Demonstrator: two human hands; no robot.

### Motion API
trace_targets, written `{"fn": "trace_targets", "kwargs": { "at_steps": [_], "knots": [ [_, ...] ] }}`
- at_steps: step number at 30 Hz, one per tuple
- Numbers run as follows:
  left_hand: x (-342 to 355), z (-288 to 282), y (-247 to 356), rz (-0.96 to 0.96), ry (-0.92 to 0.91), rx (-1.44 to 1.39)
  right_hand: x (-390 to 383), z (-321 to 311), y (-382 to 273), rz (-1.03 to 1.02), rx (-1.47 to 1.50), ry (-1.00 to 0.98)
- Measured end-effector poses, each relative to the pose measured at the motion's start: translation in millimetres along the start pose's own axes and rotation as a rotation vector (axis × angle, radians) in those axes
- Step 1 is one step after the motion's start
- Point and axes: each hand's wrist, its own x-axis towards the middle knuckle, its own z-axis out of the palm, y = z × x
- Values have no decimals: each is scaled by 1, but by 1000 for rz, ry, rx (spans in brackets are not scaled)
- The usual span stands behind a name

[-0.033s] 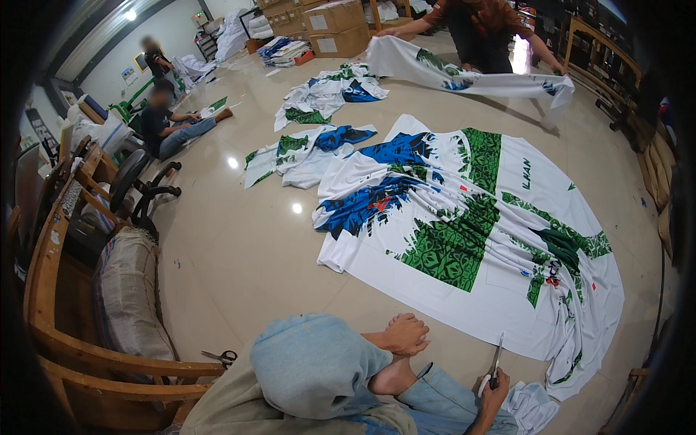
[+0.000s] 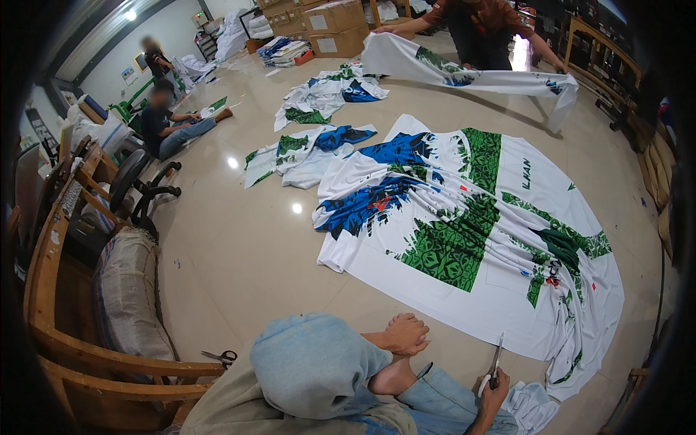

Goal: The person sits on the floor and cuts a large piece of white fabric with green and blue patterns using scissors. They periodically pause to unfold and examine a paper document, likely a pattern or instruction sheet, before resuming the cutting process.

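My right hand [image 2: 494, 395], low and right of centre, is closed around the handles of a pair of scissors [image 2: 498, 355]. Their blades point up, the tip reaching the near edge of a large white printed fabric [image 2: 428, 290] with green and blue patterns. That fabric lies spread and partly rumpled on the floor in front of me. My left hand [image 2: 406, 335] rests by my bent knee, fingers curled over the front of my bare foot [image 2: 395, 377]. A crumpled piece of white cloth [image 2: 533, 407] lies beside my right hand.
Across the fabric, a crouching person holds a long printed cloth [image 2: 493, 83] stretched between both hands. Smaller printed pieces [image 2: 312, 156] lie further off. Dark-handled scissors [image 2: 221, 357] lie left of my knee, near a wooden frame [image 2: 123, 355] and a woven sack [image 2: 130, 290]. Another person [image 2: 170, 123] sits far left.
The long cloth held by the crouching person has shifted slightly, its left end lifting a little. My hands and the scissors have not moved.
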Motion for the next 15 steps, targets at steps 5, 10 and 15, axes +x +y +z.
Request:
{"fn": "trace_targets", "kwargs": {
  "at_steps": [5, 10, 15],
  "knots": [
    [0, 3, 0, 3, 21, 1, -1, -2, -2, -39, -42, 19],
    [1, 4, -1, 11, 29, -11, -1, -3, -4, -21, -41, 5],
    [1, 1, 1, -1, -13, 6, -1, -3, -8, -6, -43, 2]
  ]
}}
